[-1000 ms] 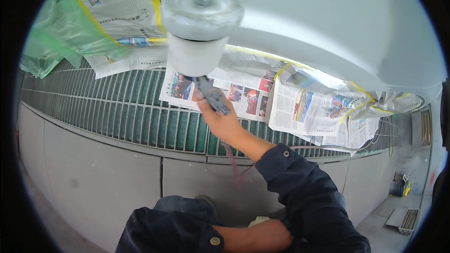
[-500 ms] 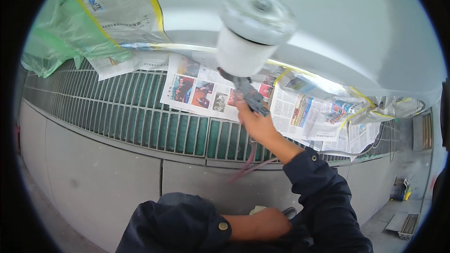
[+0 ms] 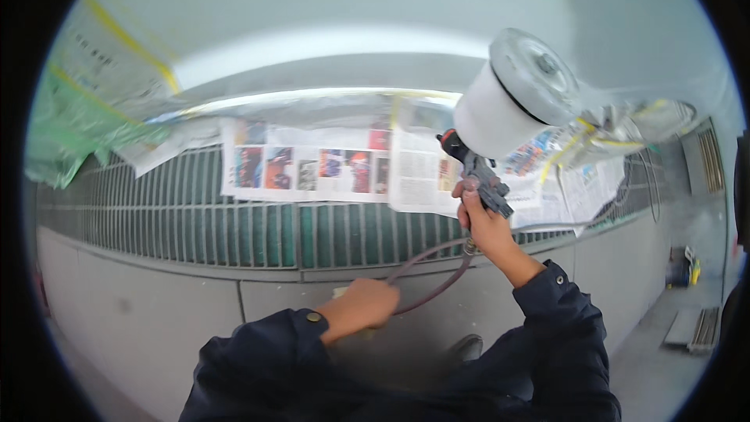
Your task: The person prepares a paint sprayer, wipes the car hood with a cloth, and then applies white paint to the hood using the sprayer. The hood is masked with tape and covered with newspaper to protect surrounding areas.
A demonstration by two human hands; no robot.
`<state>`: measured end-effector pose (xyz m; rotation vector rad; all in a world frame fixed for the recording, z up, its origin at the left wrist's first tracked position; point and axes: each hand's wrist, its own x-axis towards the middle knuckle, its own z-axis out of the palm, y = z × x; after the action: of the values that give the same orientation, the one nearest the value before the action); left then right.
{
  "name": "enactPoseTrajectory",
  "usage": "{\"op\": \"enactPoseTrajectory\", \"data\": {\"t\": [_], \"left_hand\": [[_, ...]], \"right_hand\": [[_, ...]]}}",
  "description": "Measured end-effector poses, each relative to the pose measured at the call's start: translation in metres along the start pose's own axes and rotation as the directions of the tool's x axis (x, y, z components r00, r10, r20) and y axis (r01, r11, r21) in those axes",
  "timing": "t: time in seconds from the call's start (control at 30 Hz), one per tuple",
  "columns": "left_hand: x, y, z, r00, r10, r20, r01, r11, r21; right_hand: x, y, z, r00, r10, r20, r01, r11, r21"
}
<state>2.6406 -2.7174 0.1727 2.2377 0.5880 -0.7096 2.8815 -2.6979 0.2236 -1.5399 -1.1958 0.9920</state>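
My right hand [image 3: 482,215] grips a grey spray gun [image 3: 478,180] by its handle, fingers wrapped round it. A white paint cup [image 3: 500,113] with a paint-smeared round lid sits on top of the gun, tilted to the right. From the handle's bottom a reddish air hose [image 3: 441,294] loops down and left to my left hand [image 3: 363,305]. That hand is closed where the hose runs into it; a pale, cloth-like bit shows at its edges. Beyond the gun is a pale, smooth painted panel [image 3: 328,8] with a bright band along its lower part.
Newspaper sheets [image 3: 312,172] edged with yellow tape hang below the panel, over a metal floor grating [image 3: 172,215]. Green plastic film [image 3: 86,129] covers the left end. Further right are a dark container [image 3: 678,267] and a slatted piece [image 3: 703,330] on the floor.
The spray gun and my right hand have moved right and slightly down. My left hand has come forward and left from near my body, beside the hose. The view has shifted.
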Motion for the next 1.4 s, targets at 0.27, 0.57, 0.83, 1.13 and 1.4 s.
{"op": "enactPoseTrajectory", "data": {"t": [0.27,0.57,0.83,1.13,1.4], "left_hand": [[0.074,-0.009,0.082,0.972,-0.061,0.226,0.095,0.985,-0.146],[0.108,0.025,0.079,0.997,-0.077,-0.015,0.078,0.990,0.118],[0.139,0.017,0.058,0.920,0.261,-0.292,-0.202,0.955,0.217],[0.054,0.042,-0.039,0.962,0.200,-0.185,-0.190,0.979,0.068],[-0.102,-0.021,-0.030,0.928,0.048,-0.369,-0.087,0.992,-0.090]], "right_hand": [[-0.030,0.016,-0.104,0.988,-0.003,-0.151,0.024,0.990,0.136],[-0.057,0.041,-0.203,0.922,0.028,-0.387,0.031,0.989,0.145],[-0.071,0.074,-0.299,0.780,-0.011,-0.625,0.080,0.994,0.081],[-0.062,0.055,-0.285,0.636,-0.158,-0.756,0.164,0.984,-0.068],[-0.070,-0.001,-0.136,0.929,-0.022,-0.368,0.051,0.996,0.069]]}}
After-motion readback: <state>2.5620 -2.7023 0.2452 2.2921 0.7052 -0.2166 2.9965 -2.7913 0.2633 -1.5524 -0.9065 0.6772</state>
